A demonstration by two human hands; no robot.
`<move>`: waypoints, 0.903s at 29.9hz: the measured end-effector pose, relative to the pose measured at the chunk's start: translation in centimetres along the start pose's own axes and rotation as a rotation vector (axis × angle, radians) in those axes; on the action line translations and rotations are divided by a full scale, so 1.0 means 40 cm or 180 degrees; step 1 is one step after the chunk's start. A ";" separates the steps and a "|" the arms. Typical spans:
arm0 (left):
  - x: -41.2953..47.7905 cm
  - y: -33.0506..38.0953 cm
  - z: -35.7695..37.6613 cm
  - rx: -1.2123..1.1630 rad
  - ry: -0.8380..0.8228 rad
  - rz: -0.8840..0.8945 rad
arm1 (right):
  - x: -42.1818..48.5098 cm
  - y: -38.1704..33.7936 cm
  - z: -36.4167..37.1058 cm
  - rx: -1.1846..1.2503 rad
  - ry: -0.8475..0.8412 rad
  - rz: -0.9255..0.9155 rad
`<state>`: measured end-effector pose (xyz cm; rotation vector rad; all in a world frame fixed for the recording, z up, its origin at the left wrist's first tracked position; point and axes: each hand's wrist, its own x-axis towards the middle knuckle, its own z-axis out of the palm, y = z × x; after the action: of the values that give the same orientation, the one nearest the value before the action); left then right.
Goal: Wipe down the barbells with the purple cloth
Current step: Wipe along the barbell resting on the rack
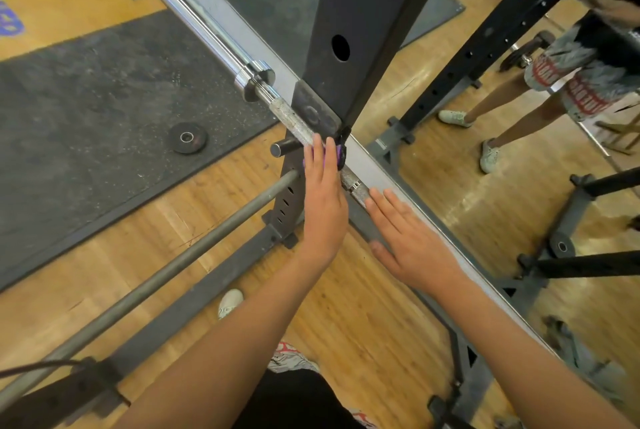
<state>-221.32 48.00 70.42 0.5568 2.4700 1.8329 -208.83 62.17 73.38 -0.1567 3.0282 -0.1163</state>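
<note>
Barbell (221, 33): seen running from the upper left of the frame down to the centre, with the chromed sleeve and collar uppermost and the knurled shaft below; it is crossed at the centre by the black rack upright (349, 30).
Purple cloth (340, 155): found at the centre of the frame, against the knurled shaft just below the upright, and mostly covered by fingers.
Left hand (323, 206): laid over the cloth with fingers straight and pressed on it; the grip is open, with no finger seen curled round.
Right hand (412, 245): held flat right of centre, fingers straight and slightly spread; the grip is open and nothing is held. Whether the fingertips touch the bare shaft below the cloth cannot be told.
Second bar (138, 293): a dull grey bar is seen from the lower left up to the rack's holed post.
Small plate (188, 141): laid flat on the black mat (86, 116), left of centre.
Mirror (467, 158): set along the right of the frame; legs and pale shoes are reflected.
</note>
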 end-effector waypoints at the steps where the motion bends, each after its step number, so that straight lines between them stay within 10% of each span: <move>1: 0.008 -0.010 0.001 0.0069 0.0038 0.0037 | 0.000 0.000 -0.003 0.0028 -0.0012 -0.0022; 13: 0.017 0.079 0.035 -0.0919 0.0720 -0.1052 | 0.004 -0.006 -0.013 0.0367 0.0008 0.0028; 27: 0.010 0.077 0.039 -0.0703 0.0591 -0.0782 | 0.003 -0.005 -0.011 0.0309 -0.0015 0.0040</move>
<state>-220.50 50.32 72.86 0.0724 2.2688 2.0957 -208.97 61.98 73.83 -0.1296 3.0104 -0.2610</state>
